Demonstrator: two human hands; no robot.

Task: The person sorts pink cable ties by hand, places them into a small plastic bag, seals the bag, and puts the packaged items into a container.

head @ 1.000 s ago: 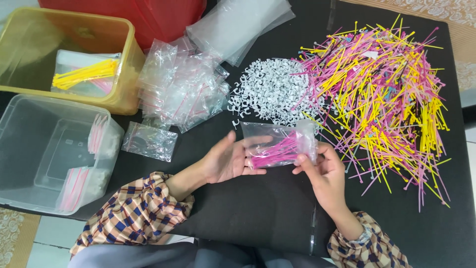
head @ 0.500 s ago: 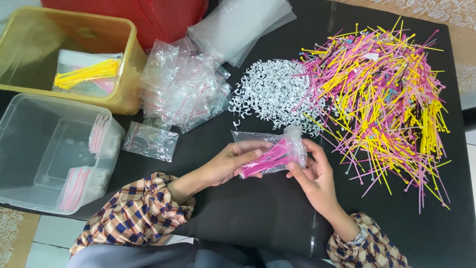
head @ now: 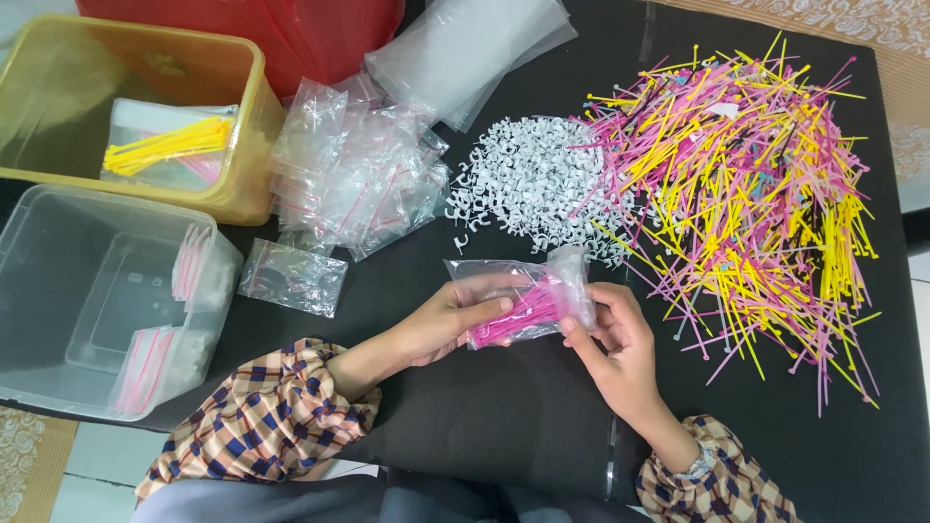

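Both hands hold one small clear plastic bag point(head: 572, 286) with a bundle of pink cable ties point(head: 528, 308) inside it, just above the black table point(head: 504, 426). My left hand point(head: 450, 320) grips the bag's left end, fingers laid over the ties. My right hand point(head: 610, 334) pinches the bag's right end, where the plastic folds upward. Behind the bag lies a heap of small white clips point(head: 533, 179). To the right spreads a large loose pile of pink and yellow cable ties point(head: 746, 194).
A heap of empty small clear bags point(head: 354, 174) lies at the left centre, one single bag point(head: 291, 279) nearer me. A yellow bin point(head: 242, 165) holds bagged yellow ties point(head: 170, 143). A clear tub point(head: 58, 291) holds filled bags. Larger plastic sheets point(head: 465, 48) lie behind.
The bag of pink ties has been turned from level to slightly tilted, and its right end now folds up. My left hand's fingers have slid further over the bag.
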